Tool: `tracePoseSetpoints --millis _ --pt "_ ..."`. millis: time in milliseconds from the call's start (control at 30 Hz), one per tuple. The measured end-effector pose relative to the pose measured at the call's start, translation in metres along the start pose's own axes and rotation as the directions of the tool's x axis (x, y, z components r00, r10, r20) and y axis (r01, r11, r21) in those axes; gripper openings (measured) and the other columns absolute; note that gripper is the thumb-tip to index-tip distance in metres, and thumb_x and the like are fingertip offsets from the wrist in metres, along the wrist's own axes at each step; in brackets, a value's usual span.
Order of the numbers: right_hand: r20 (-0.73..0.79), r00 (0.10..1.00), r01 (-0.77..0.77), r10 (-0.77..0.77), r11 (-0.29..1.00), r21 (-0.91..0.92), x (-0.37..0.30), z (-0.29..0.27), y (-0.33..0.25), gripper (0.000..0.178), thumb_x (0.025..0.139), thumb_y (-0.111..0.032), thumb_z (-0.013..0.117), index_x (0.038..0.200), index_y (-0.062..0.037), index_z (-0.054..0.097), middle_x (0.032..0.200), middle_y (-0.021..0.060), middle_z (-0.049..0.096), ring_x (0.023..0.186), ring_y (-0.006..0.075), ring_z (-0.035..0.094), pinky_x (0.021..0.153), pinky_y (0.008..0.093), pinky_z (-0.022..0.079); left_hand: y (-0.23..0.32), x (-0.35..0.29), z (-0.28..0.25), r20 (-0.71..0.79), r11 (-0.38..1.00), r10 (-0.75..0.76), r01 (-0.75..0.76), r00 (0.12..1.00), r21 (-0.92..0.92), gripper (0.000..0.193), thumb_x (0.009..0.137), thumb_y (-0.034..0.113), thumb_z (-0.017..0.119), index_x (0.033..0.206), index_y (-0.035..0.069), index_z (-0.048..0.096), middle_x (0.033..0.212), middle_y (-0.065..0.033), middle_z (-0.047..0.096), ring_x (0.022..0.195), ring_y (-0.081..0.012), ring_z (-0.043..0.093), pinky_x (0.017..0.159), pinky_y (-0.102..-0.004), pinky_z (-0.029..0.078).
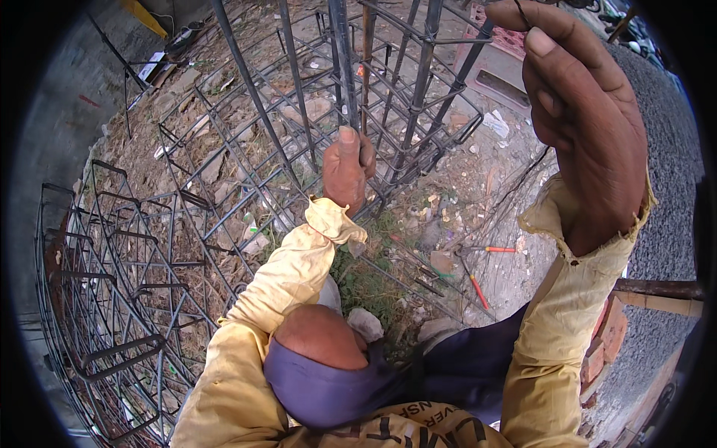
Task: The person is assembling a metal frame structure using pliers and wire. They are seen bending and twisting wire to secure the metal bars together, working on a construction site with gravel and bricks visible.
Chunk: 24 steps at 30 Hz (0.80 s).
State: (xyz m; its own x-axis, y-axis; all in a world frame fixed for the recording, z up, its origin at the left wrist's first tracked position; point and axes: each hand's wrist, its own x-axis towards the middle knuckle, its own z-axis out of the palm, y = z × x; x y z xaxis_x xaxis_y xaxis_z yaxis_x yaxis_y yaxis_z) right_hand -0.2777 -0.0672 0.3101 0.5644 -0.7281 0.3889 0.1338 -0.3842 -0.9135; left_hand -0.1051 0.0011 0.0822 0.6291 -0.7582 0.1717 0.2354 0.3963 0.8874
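Upright steel bars [344,67] block the way beyond the left hand [345,175]; a rebar lattice [123,350] fences its left. Between the sleeves [287,254], air is open.

Item one: we list steel reinforcing bar [343,67], dark grey, straight, near upright, gripped at lower visible stretch, upper end running out past top edge of view. Item two: we list binding wire [523,13], thin, dark, short length showing, slightly bent, pinched at upper right; remainder hidden. Item three: we list rebar column cage [426,45], upper centre, upright dark bars, one rusty brown, crossed by thinner stirrups [457,40]; item one stands among them.
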Motion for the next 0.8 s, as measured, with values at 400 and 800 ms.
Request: tracePoseSetpoints --millis 400,800 --pt "0.070 0.996 -0.065 0.063 0.998 0.020 0.001 -0.014 -0.010 0.021 0.094 -0.013 0.057 0.108 -0.0005 0.067 0.063 -0.0042 0.051 0.050 0.0033 0.037 0.042 0.0192 0.029 0.002 0.010 -0.015 -0.042 0.997 -0.020 0.016 0.999 -0.080 0.063 0.094 0.067 0.043 0.067 0.010 0.044 0.054 -0.0005 0.036 0.044 -0.0118 0.030 0.043 -0.0296 0.023" --pt "0.106 0.990 -0.104 0.098 0.993 0.052 0.000 -0.023 -0.018 0.020 0.097 -0.012 0.053 0.108 -0.0028 0.067 0.064 -0.0049 0.052 0.051 0.0033 0.038 0.044 0.0192 0.033 0.009 -0.007 -0.013 -0.135 1.000 -0.003 0.002 0.991 -0.008 0.065 0.091 0.069 0.047 0.067 0.009 0.045 0.055 -0.0008 0.036 0.049 -0.0139 0.034 0.048 -0.0298 0.029"
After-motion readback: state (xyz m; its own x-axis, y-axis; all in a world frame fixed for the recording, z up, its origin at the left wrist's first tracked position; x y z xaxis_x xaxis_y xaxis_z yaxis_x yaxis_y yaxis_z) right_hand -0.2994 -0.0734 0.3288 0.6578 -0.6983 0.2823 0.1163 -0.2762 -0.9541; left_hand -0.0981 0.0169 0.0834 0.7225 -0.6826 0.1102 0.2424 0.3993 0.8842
